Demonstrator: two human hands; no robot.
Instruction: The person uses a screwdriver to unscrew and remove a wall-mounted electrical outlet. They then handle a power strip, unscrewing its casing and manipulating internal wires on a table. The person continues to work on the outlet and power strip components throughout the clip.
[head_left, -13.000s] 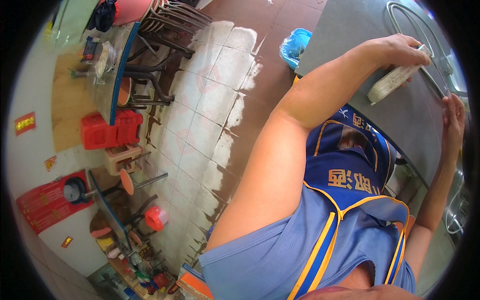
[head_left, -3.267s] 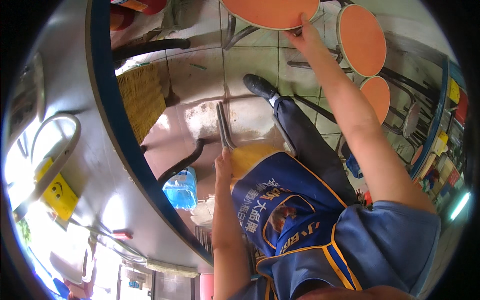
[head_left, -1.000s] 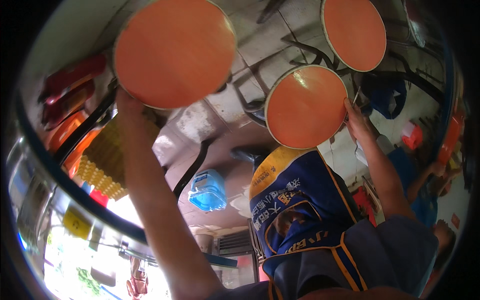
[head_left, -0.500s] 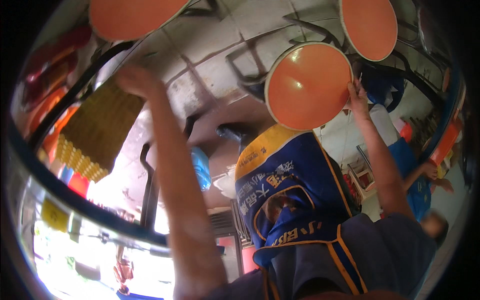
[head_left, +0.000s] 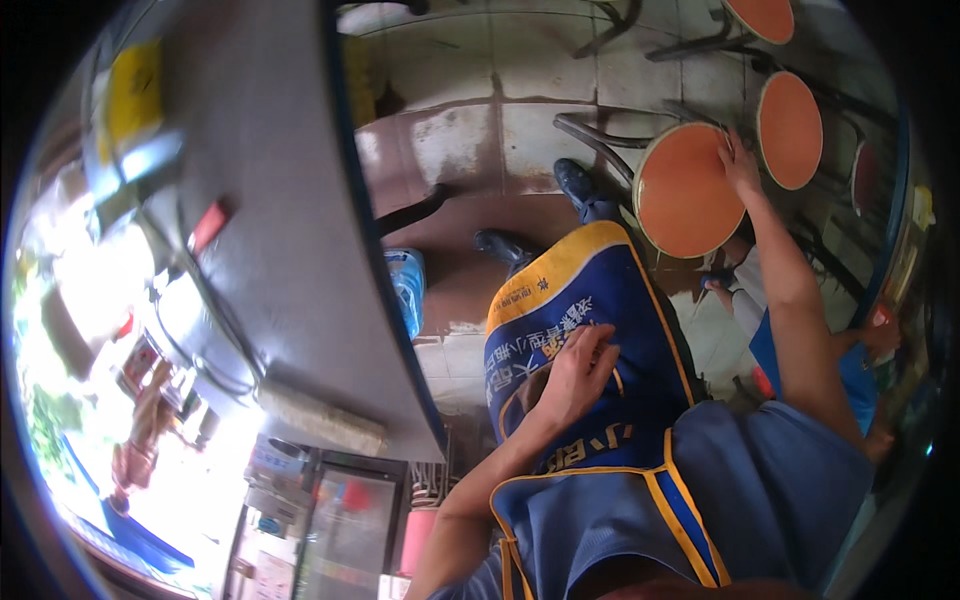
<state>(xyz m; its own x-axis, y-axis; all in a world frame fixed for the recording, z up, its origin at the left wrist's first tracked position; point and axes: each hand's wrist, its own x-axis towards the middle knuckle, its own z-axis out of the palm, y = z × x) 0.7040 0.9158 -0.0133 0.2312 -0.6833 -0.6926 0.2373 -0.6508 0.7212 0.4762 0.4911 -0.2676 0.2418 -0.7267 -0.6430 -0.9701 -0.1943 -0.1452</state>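
My right hand (head_left: 738, 165) is at the far right edge of a round orange stool (head_left: 690, 190) with a pale rim and dark metal legs. Its fingers curl over that rim, though the thumb side is partly hidden. Nearer to me, my left hand (head_left: 578, 372) hovers in front of my blue and yellow apron (head_left: 560, 290). Nothing is in it, and its fingers are loosely bent and apart.
A long grey table (head_left: 280, 200) runs along my left, with a red object (head_left: 208, 227) on it. More orange stools (head_left: 790, 130) stand at the right. A blue plastic-wrapped pack (head_left: 405, 290) sits under the table's edge. Another person's hand (head_left: 880, 335) shows at the right.
My left arm has drawn back from the stacked yellow trays at the far left to my apron. The view has turned, bringing in the grey table. My right hand stays at the stool's rim.
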